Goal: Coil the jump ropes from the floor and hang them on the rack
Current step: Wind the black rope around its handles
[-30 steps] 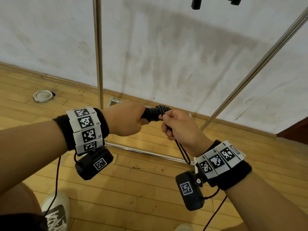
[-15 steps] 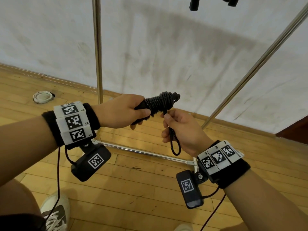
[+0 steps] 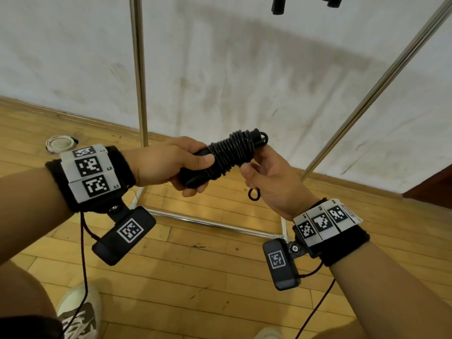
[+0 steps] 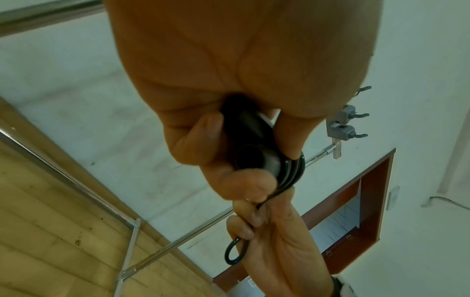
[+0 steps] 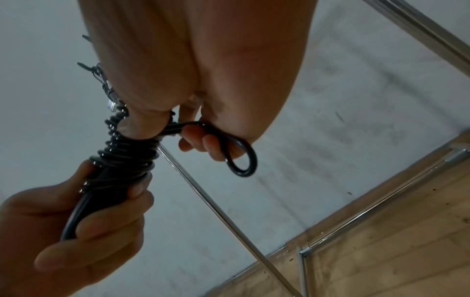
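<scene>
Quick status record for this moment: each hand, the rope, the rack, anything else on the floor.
left hand: left hand grips the handles of the jump rope, held in the air
right hand: right hand pinches the rope's last short loop beside the coil
rope state: cord wound tightly round the handles, one small loop left free
rack: metal rack stands just ahead against the wall; black handles already hang at the top
hanging: not yet done for this rope
floor: white round object by the wall
</scene>
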Available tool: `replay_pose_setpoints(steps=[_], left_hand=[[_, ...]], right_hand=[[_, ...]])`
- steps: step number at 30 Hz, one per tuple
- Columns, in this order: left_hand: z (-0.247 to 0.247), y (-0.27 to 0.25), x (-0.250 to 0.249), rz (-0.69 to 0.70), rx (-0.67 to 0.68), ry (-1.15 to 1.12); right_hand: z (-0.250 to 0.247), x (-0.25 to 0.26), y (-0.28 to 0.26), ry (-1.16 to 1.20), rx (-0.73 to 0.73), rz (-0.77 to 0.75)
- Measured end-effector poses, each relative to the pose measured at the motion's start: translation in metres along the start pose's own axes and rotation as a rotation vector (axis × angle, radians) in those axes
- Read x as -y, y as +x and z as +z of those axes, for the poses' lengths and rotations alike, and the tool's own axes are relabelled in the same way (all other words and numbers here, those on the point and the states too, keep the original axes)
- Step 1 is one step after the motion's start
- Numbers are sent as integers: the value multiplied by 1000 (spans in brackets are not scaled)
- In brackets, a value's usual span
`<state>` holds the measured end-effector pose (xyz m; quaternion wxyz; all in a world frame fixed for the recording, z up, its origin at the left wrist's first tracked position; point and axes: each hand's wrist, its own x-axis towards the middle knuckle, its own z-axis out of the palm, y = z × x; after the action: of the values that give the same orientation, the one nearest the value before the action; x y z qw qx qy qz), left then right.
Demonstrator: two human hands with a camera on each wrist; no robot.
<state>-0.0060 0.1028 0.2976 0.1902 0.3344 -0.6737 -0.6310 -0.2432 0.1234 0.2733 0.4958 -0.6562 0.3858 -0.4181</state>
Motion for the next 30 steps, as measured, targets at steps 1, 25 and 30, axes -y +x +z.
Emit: replay_pose_setpoints(steps=[1, 25, 30], left_hand=[[1, 0, 1, -24, 21, -48], [21, 9, 1, 59, -243, 371], [13, 8, 0, 59, -269, 410]], right_hand=[[-1, 0, 0, 24, 11, -7], [35, 1, -2, -198, -119, 76], [17, 10, -5, -234, 80, 91]])
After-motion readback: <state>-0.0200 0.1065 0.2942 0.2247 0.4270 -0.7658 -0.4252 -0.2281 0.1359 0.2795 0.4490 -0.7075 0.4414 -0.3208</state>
